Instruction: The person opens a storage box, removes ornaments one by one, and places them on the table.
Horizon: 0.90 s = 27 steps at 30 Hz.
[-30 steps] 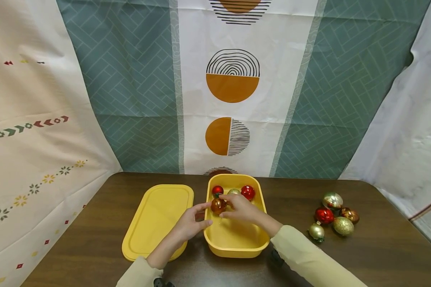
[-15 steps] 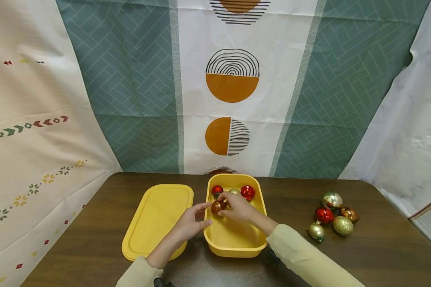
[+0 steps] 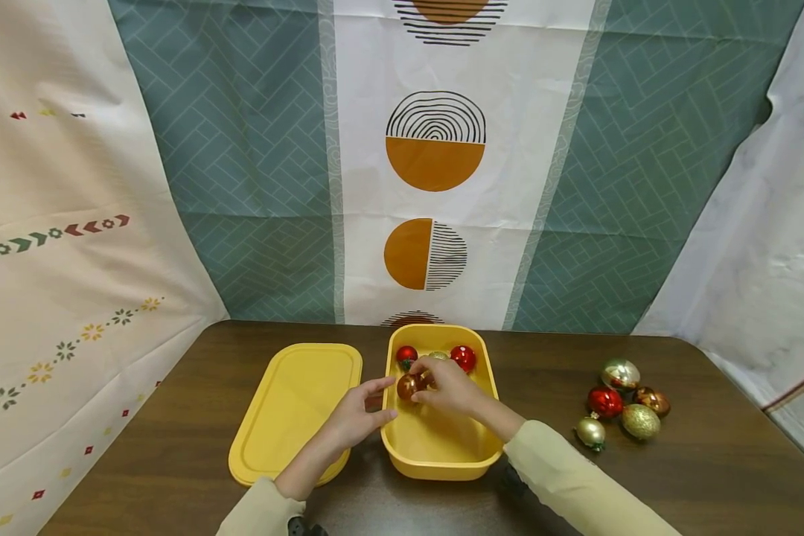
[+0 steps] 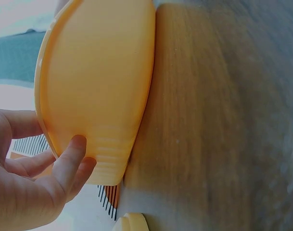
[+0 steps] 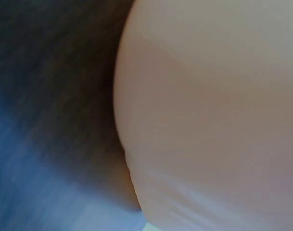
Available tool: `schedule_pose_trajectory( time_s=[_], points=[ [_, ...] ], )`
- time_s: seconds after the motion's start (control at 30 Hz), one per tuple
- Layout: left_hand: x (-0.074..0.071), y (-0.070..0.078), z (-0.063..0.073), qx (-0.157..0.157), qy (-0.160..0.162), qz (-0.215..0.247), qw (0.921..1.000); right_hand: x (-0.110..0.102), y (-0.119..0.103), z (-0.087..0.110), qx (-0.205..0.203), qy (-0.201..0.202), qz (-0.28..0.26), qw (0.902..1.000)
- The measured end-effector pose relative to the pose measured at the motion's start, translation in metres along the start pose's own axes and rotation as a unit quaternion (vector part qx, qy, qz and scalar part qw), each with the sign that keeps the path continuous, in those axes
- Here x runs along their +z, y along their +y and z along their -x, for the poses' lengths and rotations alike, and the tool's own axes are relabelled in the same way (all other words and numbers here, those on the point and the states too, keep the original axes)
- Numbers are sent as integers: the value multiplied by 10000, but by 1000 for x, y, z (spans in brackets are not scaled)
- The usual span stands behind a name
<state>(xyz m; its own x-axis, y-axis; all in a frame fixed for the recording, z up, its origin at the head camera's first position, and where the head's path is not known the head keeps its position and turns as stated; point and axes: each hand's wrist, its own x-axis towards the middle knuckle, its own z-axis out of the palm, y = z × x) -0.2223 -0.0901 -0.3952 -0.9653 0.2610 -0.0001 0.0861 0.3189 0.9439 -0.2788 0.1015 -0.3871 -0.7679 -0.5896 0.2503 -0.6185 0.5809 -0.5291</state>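
A yellow plastic container (image 3: 442,471) stands on the table. My right hand (image 3: 447,385) reaches down into it and pinches a shiny amber-brown Christmas bauble (image 3: 407,387) between thumb and fingers. Behind the held bauble, near the far wall, lie a small red bauble (image 3: 406,354), a gold one partly hidden by the hand, and a larger red bauble (image 3: 464,359). My left hand (image 3: 358,415) grips the container's left rim; in the left wrist view, fingers (image 4: 74,149) lie against the outer wall while others pass behind the rim. The right wrist view shows mostly blurred skin.
A yellow lid (image 3: 295,409) lies flat left of the container, under the left forearm's side. At the right, a group of several baubles (image 3: 605,402) in red, gold and brown sits on the dark wooden table (image 3: 174,447). Patterned cloth (image 3: 261,179) hangs behind.
The right hand has lowered the amber-brown bauble slightly within the container. Its fingers still hold it. The left hand stays at the rim, and the other baubles have not moved.
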Motion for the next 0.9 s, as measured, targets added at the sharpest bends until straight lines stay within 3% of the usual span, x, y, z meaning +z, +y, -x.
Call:
schedule_pose_trajectory(
  time_s=[0.3,0.53,0.77,0.9],
  points=[
    [1,1,1,57,10,47,10000,-23,3,15,5,98,-552,9984],
    [1,1,1,21,73,9,10000,-47,11,33,38,470,-363,9982],
    [1,0,-1,-31,35,-55,10000,-75,21,58,402,784,-640,9940],
    [0,0,-1,-59,51,-89,9999,-91,32,74,592,1112,-543,9906]
  ],
)
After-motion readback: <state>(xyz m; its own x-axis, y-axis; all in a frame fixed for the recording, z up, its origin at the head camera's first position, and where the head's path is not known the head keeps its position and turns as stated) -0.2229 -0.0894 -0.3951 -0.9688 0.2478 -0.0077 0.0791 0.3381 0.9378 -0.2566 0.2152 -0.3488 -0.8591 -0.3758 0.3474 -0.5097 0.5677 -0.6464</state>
